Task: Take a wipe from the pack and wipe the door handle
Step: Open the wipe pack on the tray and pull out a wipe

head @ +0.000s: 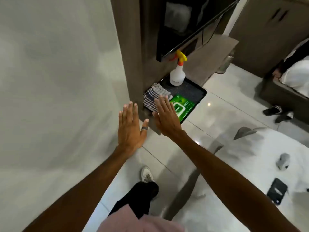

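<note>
Both hands are held flat and empty, fingers spread; nothing is grasped. The left hand (129,126) is raised beside the wall. The right hand (165,118) hovers just short of the pack (183,107), which lies closed on a tray (199,94) just beyond its fingertips, with a cloth (153,96) beside them. The reach step is judged in hand. Next, the flap must be lifted and a wipe pinched. No door handle is seen.

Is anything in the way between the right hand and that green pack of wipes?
Nothing visible. The right hand hangs open over the near end of the pack, which lies on the tray beside the checked cloth. Its lid looks closed.
</note>
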Action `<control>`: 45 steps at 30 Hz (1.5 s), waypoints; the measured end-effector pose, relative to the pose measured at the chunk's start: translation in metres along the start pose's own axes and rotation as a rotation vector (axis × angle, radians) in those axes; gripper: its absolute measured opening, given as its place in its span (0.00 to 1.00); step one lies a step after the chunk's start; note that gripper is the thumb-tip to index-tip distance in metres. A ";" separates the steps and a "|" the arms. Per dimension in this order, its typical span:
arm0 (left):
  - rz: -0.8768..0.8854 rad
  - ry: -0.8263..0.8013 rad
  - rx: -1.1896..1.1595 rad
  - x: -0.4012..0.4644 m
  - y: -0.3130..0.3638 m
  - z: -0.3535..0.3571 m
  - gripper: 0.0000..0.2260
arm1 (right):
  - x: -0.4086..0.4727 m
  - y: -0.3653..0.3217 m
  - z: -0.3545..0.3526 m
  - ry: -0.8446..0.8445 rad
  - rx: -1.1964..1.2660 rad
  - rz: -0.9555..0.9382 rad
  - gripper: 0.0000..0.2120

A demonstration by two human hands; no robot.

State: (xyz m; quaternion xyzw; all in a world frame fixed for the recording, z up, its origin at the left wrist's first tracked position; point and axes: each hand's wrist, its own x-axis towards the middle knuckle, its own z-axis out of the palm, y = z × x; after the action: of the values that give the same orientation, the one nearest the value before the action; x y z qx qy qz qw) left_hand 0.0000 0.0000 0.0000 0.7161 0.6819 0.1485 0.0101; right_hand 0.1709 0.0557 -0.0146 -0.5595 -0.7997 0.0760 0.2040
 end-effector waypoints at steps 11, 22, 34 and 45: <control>-0.037 -0.327 -0.229 0.134 0.109 0.172 0.35 | 0.099 0.239 0.039 -0.612 -0.210 -0.206 0.30; -0.025 -0.520 -0.010 0.146 0.142 0.231 0.41 | 0.118 0.318 0.050 -0.580 -0.158 -0.782 0.28; -0.253 -0.539 -0.434 0.156 0.149 0.229 0.56 | 0.160 0.310 0.047 -0.440 -0.057 -0.868 0.20; -0.421 -0.550 -0.625 0.162 0.146 0.217 0.62 | 0.164 0.299 0.038 -0.285 0.406 -0.318 0.10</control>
State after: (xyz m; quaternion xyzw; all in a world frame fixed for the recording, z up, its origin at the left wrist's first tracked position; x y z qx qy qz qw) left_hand 0.1956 0.1898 -0.1433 0.5375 0.7070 0.1461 0.4358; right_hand 0.3664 0.3201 -0.1137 -0.3584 -0.8664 0.2795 0.2069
